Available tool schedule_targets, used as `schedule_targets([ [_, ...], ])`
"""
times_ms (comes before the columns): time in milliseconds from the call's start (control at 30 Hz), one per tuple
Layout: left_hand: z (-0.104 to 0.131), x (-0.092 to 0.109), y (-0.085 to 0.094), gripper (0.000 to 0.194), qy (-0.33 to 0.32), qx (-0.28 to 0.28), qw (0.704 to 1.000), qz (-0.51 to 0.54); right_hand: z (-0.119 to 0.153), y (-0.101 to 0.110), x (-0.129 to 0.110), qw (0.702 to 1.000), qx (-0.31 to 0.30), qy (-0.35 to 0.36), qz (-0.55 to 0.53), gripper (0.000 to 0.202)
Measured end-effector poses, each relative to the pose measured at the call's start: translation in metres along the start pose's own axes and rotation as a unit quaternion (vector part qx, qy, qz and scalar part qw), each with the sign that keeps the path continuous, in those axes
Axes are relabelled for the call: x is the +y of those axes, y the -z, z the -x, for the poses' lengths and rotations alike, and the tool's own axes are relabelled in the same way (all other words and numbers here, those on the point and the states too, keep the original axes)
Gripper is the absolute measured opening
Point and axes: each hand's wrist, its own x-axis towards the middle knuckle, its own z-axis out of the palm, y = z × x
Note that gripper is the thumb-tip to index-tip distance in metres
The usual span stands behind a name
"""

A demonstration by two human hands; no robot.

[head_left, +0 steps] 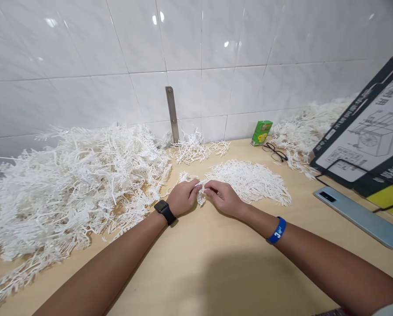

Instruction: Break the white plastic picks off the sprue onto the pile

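Note:
Near the middle of the wooden table, my left hand (183, 196) pinches a small white branched piece (200, 196). Close to its right, my right hand (223, 197) has its fingers closed at the same white piece. Just behind my right hand lies a flat heap of small white pieces (252, 177). A large, tangled pile of white branched strands (81, 180) rises to the left of my left hand. Beyond both hands, a smaller white clump (192, 148) rests by the wall.
A metal strip (172, 114) leans against the tiled wall (216, 48). At the right are a green box (261, 133), glasses (274, 152), more white strands (301, 129), a phone (361, 216) and a large printed carton (370, 136) on the table (176, 272).

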Motion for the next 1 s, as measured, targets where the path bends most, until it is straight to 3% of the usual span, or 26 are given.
schedule_targets([
  [167, -0.0004, -0.0006, 0.0004, 0.031, 0.001, -0.008, 1.0, 0.009, 0.0003, -0.0007, -0.0019, 0.998, -0.041, 0.031, -0.019, 0.02],
  [1000, 0.0001, 0.0011, 0.0022, 0.033, 0.021, 0.006, 0.999, 0.039, -0.0017, -0.0037, 0.0066, 0.994, -0.031, -0.084, 0.063, 0.016],
])
